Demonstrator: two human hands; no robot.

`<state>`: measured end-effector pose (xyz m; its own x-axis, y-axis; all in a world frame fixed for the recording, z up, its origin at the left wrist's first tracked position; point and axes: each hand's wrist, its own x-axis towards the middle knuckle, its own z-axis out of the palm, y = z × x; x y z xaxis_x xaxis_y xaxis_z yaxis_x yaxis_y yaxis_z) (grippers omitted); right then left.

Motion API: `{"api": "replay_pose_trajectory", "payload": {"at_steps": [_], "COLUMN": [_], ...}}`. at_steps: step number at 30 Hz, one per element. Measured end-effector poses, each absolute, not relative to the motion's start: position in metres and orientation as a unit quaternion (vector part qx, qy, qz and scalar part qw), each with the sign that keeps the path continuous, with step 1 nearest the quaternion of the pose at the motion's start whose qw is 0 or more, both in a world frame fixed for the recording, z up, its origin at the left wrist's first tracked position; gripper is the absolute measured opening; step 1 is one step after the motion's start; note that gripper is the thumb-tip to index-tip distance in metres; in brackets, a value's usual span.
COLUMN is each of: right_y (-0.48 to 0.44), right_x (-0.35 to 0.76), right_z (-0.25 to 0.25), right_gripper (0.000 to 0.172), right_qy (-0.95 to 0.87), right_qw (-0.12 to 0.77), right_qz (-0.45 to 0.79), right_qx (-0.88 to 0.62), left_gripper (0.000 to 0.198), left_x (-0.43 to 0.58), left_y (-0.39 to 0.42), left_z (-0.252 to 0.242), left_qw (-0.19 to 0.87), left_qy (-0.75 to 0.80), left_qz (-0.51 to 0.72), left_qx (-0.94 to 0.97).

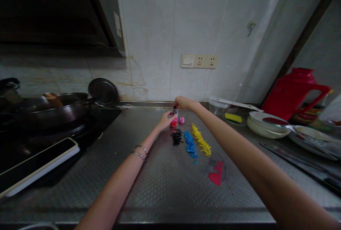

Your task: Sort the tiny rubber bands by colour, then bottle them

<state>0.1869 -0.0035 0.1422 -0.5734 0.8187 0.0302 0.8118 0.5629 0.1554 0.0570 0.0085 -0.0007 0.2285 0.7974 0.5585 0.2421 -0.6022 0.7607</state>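
At the back of the steel counter, my left hand [164,120] is closed round a small upright object [174,122], pinkish red below and grey and dark near its top. I cannot make out its exact kind. Above its top, my right hand [183,102] bends down with fingers pinched together; something dark shows at the fingertips, too small to name. Beside the object sits a small pink rounded piece [181,120]. In front lie a pile of short black strands [177,137], a row of blue strands [190,144] and a row of yellow strands [200,140].
Nearer me lies a flat red jagged piece [216,174]. Bowls [266,127], a yellow sponge [233,118], a plastic tub [217,106] and a red thermos jug [291,93] line the right. A pan [50,111] and a white-edged slab [39,166] are left.
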Motion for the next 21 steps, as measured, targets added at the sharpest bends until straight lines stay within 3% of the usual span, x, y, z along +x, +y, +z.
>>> {"api": "replay_pose_trajectory", "payload": {"at_steps": [15,21], "right_y": [-0.010,-0.007], "right_x": [0.195,0.202], "right_z": [0.146,0.143], "right_gripper": [0.029,0.028], "right_qy": [0.859,0.859], "right_qw": [-0.070,-0.152], "right_qz": [-0.042,-0.039], "right_qx": [0.506,0.487], "left_gripper": [0.033,0.033], "left_x": [0.056,0.057], "left_y": [0.007,0.006], "left_z": [0.000,0.001], "left_qw": [0.278,0.282], "left_qy": [0.361,0.363], "left_qz": [0.512,0.512], "left_qx": [0.728,0.725]}}
